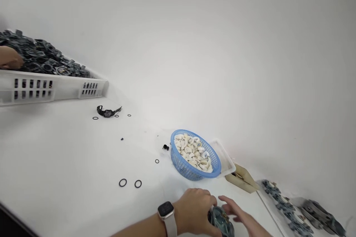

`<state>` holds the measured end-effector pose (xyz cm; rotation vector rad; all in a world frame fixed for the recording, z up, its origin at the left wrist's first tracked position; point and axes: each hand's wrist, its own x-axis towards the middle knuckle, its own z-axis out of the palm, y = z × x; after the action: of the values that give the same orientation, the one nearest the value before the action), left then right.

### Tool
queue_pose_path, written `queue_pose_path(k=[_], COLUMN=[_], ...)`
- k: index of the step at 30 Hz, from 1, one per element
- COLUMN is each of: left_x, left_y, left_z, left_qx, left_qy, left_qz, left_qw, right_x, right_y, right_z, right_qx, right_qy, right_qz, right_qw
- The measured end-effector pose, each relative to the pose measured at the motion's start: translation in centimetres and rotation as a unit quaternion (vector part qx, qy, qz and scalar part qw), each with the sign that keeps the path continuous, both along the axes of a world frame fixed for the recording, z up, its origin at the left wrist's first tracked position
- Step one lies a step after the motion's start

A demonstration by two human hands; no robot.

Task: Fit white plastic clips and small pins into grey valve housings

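Note:
My left hand (196,209), with a smartwatch on its wrist, is closed around a grey-green housing-like part (222,223) at the bottom of the view. The lower end of the part runs up to the frame's edge, and my palm hides its left side. Over on the part's other side is my right hand (241,216), its fingers apart and curved close to the part; whether they touch it I cannot tell. Just beyond both hands stands a blue basket (182,166) full of small white ring-shaped pieces (191,152).
A white crate (66,87) of dark parts stands far left, another person's hand (10,57) at it. A black wristwatch (108,113) and several black rings (122,182) lie on the table. Behind the basket are a white tray (226,159) and beige box (241,179); grey parts (289,207) lie right.

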<state>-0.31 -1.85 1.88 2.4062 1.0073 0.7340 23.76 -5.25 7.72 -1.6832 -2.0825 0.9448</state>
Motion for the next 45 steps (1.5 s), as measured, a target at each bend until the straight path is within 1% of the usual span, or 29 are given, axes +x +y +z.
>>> queue_pose_path(k=[2,4,5,6,7,8,10,12,14,15,17,19,21,24,27,30,32,33,35,37,40,42,45], left_x=[0.0,0.0,0.0,0.0,0.0,0.0,0.1,0.3,0.4,0.4,0.4,0.2,-0.1,-0.6,-0.8,-0.8,-0.7,-0.7,-0.6,-0.6,-0.6,-0.7,-0.5], left_y=[0.2,0.3,0.4,0.5,0.7,0.9,1.3,1.9,2.5,2.7,2.8,2.4,1.6,0.6,0.0,-0.3,-0.4,-0.4,-0.4,-0.3,-0.2,-0.3,-0.7], left_z=[-0.2,-0.4,-0.4,-0.4,-0.4,-0.3,-0.2,-0.1,0.0,0.0,-0.1,0.0,0.2,0.8,1.5,2.1,2.2,2.2,1.9,1.5,1.1,1.2,1.5], left_qx=[-0.017,-0.037,-0.046,-0.052,-0.055,-0.056,-0.057,-0.061,-0.064,-0.064,-0.062,-0.063,-0.068,-0.079,-0.079,-0.078,-0.077,-0.074,-0.070,-0.070,-0.072,-0.071,-0.065], left_qy=[-0.013,-0.024,-0.026,-0.027,-0.024,-0.019,0.002,0.035,0.064,0.073,0.085,0.075,0.042,0.005,0.003,0.005,0.003,-0.001,-0.010,-0.020,-0.035,-0.042,-0.055], left_qz=[-0.001,-0.004,-0.005,-0.008,-0.010,-0.012,-0.026,-0.047,-0.060,-0.063,-0.064,-0.059,-0.042,-0.023,-0.018,-0.013,-0.010,-0.008,-0.006,-0.005,-0.008,-0.006,-0.006], left_qw=[1.000,0.999,0.999,0.998,0.998,0.998,0.998,0.996,0.994,0.993,0.992,0.993,0.996,0.997,0.997,0.997,0.997,0.997,0.997,0.997,0.997,0.997,0.996], right_x=[-0.3,-1.9,-3.1,-4.4,-5.7,-7.0,-9.1,-10.6,-11.6,-11.9,-12.0,-11.3,-9.9,-7.0,-4.7,-4.1,-4.7,-5.2,-6.3,-7.3,-8.0,-7.3,-4.7], right_y=[2.2,5.8,7.9,10.0,12.1,14.0,16.9,18.6,19.3,19.3,19.0,18.2,16.7,12.7,7.5,2.6,0.4,-0.3,-1.0,-1.1,-0.6,0.2,2.4], right_z=[2.9,5.5,6.4,7.0,7.2,7.0,6.0,4.5,3.5,3.3,3.5,4.5,5.9,7.8,8.6,8.2,7.6,7.1,6.0,4.9,3.9,4.3,6.2], right_qx=[0.062,0.176,0.230,0.275,0.287,0.289,0.286,0.286,0.293,0.297,0.303,0.302,0.292,0.252,0.187,0.119,0.092,0.095,0.112,0.137,0.151,0.137,0.106], right_qy=[-0.057,-0.098,-0.157,-0.238,-0.268,-0.284,-0.324,-0.354,-0.369,-0.371,-0.362,-0.339,-0.301,-0.236,-0.191,-0.174,-0.166,-0.168,-0.197,-0.246,-0.290,-0.282,-0.249], right_qz=[0.030,0.062,0.074,0.081,0.085,0.085,0.083,0.069,0.052,0.045,0.033,0.029,0.033,0.048,0.068,0.073,0.048,0.033,0.002,-0.021,-0.028,-0.010,0.020], right_qw=[0.996,0.978,0.958,0.928,0.916,0.910,0.898,0.888,0.880,0.879,0.881,0.891,0.907,0.937,0.961,0.975,0.981,0.981,0.974,0.959,0.945,0.950,0.962])
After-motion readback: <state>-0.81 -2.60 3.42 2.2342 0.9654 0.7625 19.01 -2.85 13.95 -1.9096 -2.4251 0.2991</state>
